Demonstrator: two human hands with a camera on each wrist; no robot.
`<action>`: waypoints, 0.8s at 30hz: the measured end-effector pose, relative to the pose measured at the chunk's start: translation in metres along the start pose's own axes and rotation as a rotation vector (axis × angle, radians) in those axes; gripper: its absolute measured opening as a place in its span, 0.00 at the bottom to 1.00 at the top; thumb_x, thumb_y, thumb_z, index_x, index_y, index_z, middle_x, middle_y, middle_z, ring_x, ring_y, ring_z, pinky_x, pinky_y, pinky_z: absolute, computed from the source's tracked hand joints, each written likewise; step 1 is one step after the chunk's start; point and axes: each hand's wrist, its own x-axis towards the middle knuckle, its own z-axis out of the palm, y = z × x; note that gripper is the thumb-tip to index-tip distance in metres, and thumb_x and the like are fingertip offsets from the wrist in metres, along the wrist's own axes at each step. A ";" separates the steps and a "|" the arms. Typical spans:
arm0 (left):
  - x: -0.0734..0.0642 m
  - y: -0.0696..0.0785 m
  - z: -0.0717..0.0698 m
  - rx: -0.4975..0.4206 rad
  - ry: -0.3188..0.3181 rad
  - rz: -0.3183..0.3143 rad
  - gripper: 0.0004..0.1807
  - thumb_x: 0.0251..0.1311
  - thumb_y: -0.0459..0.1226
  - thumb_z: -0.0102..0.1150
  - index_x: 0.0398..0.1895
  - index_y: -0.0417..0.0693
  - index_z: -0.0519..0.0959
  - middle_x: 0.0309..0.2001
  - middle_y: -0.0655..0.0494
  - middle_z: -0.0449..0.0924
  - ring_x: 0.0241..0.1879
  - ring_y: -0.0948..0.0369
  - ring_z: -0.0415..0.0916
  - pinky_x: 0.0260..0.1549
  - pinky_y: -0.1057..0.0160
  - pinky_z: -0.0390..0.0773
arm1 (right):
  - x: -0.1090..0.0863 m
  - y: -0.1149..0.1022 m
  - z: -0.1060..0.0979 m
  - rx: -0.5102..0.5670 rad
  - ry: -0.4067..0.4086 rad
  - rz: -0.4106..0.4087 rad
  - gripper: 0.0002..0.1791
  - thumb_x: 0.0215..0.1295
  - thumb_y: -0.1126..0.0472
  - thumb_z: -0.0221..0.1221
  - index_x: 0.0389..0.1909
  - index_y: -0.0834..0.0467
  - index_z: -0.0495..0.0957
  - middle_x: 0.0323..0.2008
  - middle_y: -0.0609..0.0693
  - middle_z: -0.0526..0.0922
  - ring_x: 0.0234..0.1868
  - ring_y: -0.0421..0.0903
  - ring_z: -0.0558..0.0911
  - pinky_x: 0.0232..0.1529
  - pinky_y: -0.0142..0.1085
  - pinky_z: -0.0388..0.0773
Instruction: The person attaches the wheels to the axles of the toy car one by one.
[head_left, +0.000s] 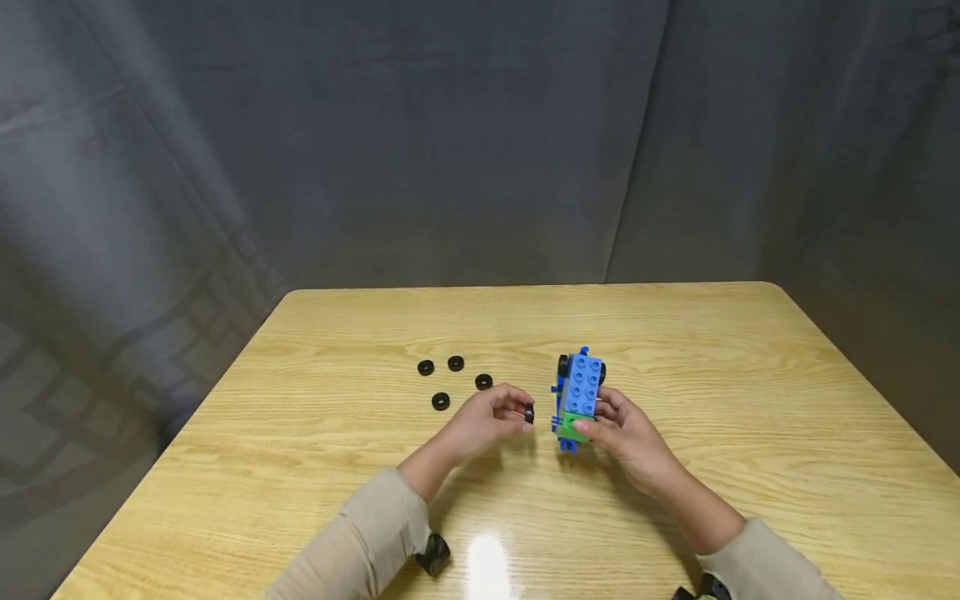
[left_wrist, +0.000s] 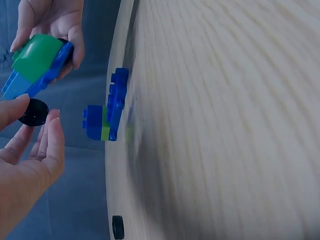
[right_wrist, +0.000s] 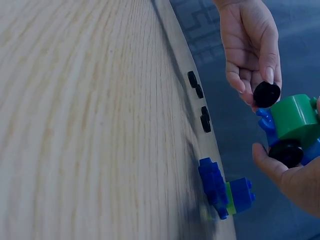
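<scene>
My left hand pinches a black toy wheel between thumb and fingers, just left of a toy vehicle. That vehicle, built of a light blue studded brick and a green brick on a blue base, is gripped by my right hand above the table. Its thumb lies on the green brick in the head view. A black wheel sits on the vehicle's side near the right hand. In the right wrist view, the pinched wheel is close to the blue end of the base.
Several loose black wheels lie on the wooden table beyond and left of my left hand. Another blue block piece with a lime green layer stands on the table. A grey curtain hangs behind the table.
</scene>
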 end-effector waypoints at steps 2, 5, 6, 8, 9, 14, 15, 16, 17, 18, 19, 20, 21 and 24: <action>0.003 -0.004 0.001 -0.013 -0.004 0.010 0.17 0.48 0.25 0.56 0.44 0.31 0.70 0.38 0.47 0.73 0.38 0.54 0.71 0.38 0.66 0.73 | 0.000 0.000 0.001 0.007 -0.002 -0.005 0.32 0.55 0.70 0.54 0.57 0.76 0.48 0.45 0.67 0.66 0.39 0.39 0.75 0.40 0.30 0.73; 0.008 -0.014 0.003 -0.027 -0.011 0.017 0.17 0.48 0.26 0.57 0.44 0.34 0.71 0.39 0.49 0.73 0.38 0.55 0.72 0.38 0.66 0.73 | 0.000 0.001 0.001 0.016 -0.015 -0.011 0.32 0.56 0.70 0.54 0.57 0.76 0.48 0.45 0.66 0.67 0.40 0.39 0.75 0.41 0.31 0.73; 0.010 -0.017 0.004 -0.031 -0.013 0.020 0.17 0.48 0.27 0.58 0.44 0.34 0.71 0.39 0.49 0.73 0.38 0.56 0.72 0.38 0.67 0.73 | 0.000 0.001 0.001 0.021 -0.022 -0.012 0.32 0.56 0.70 0.53 0.57 0.76 0.48 0.45 0.66 0.67 0.40 0.39 0.75 0.41 0.32 0.73; 0.011 -0.019 0.005 -0.035 -0.020 0.016 0.17 0.48 0.27 0.57 0.44 0.35 0.71 0.39 0.49 0.73 0.38 0.55 0.72 0.38 0.67 0.73 | 0.000 0.001 0.002 0.029 -0.037 -0.014 0.32 0.56 0.70 0.53 0.57 0.76 0.47 0.46 0.66 0.67 0.40 0.40 0.75 0.42 0.32 0.73; 0.010 -0.016 0.005 -0.029 -0.024 0.017 0.17 0.48 0.27 0.57 0.44 0.34 0.71 0.39 0.49 0.73 0.39 0.55 0.71 0.38 0.67 0.73 | 0.000 0.001 0.002 0.031 -0.044 -0.016 0.33 0.56 0.70 0.53 0.57 0.76 0.47 0.46 0.66 0.67 0.40 0.40 0.75 0.42 0.32 0.73; 0.007 -0.010 0.008 -0.024 -0.038 0.017 0.17 0.48 0.25 0.56 0.44 0.34 0.71 0.40 0.47 0.72 0.39 0.54 0.71 0.39 0.65 0.72 | 0.002 0.003 0.000 0.036 -0.066 -0.022 0.34 0.55 0.69 0.55 0.57 0.76 0.48 0.46 0.67 0.67 0.41 0.41 0.75 0.42 0.32 0.73; 0.009 -0.013 0.008 -0.022 -0.038 0.019 0.17 0.48 0.26 0.57 0.44 0.35 0.71 0.39 0.48 0.73 0.38 0.56 0.72 0.39 0.66 0.72 | 0.002 0.004 0.000 0.038 -0.070 -0.025 0.34 0.54 0.69 0.55 0.57 0.76 0.48 0.46 0.66 0.67 0.41 0.41 0.75 0.42 0.32 0.73; 0.011 -0.017 0.008 -0.022 -0.038 0.019 0.17 0.48 0.26 0.57 0.44 0.36 0.71 0.39 0.50 0.73 0.38 0.57 0.72 0.38 0.66 0.72 | 0.002 0.004 0.000 0.041 -0.074 -0.026 0.34 0.54 0.69 0.56 0.57 0.75 0.48 0.45 0.65 0.68 0.41 0.41 0.75 0.42 0.33 0.73; 0.013 -0.020 0.009 -0.020 -0.039 0.018 0.17 0.48 0.26 0.57 0.44 0.37 0.71 0.38 0.51 0.73 0.37 0.57 0.72 0.39 0.66 0.72 | 0.002 0.005 0.000 0.047 -0.075 -0.026 0.34 0.54 0.69 0.56 0.56 0.75 0.48 0.45 0.63 0.68 0.41 0.41 0.75 0.42 0.33 0.73; 0.013 -0.021 0.009 -0.016 -0.040 0.021 0.17 0.48 0.26 0.57 0.44 0.37 0.71 0.38 0.51 0.73 0.37 0.58 0.72 0.38 0.66 0.72 | 0.002 0.005 0.000 0.050 -0.078 -0.030 0.34 0.54 0.69 0.56 0.56 0.75 0.48 0.44 0.62 0.68 0.41 0.41 0.75 0.41 0.33 0.73; 0.013 -0.021 0.009 -0.013 -0.040 0.023 0.17 0.48 0.26 0.57 0.43 0.38 0.71 0.38 0.51 0.73 0.37 0.58 0.72 0.38 0.66 0.72 | 0.001 0.005 0.000 0.054 -0.083 -0.033 0.34 0.54 0.69 0.56 0.56 0.75 0.48 0.44 0.62 0.68 0.41 0.42 0.75 0.42 0.33 0.73; 0.014 -0.022 0.009 -0.012 -0.041 0.025 0.16 0.48 0.26 0.57 0.43 0.38 0.71 0.38 0.52 0.73 0.37 0.58 0.72 0.38 0.66 0.72 | 0.001 0.005 0.000 0.058 -0.086 -0.035 0.34 0.54 0.69 0.56 0.56 0.75 0.48 0.44 0.61 0.68 0.41 0.42 0.75 0.41 0.33 0.73; 0.014 -0.022 0.009 -0.012 -0.041 0.028 0.16 0.48 0.26 0.57 0.43 0.38 0.71 0.38 0.51 0.73 0.37 0.58 0.72 0.38 0.66 0.72 | 0.001 0.004 0.001 0.060 -0.088 -0.037 0.34 0.54 0.69 0.56 0.55 0.75 0.47 0.44 0.61 0.68 0.41 0.42 0.75 0.41 0.33 0.73; 0.014 -0.022 0.009 -0.013 -0.044 0.031 0.16 0.48 0.26 0.56 0.43 0.37 0.71 0.38 0.51 0.72 0.37 0.58 0.72 0.38 0.66 0.72 | 0.000 0.004 0.002 0.069 -0.093 -0.041 0.33 0.54 0.70 0.55 0.55 0.77 0.47 0.44 0.62 0.68 0.41 0.42 0.75 0.42 0.32 0.73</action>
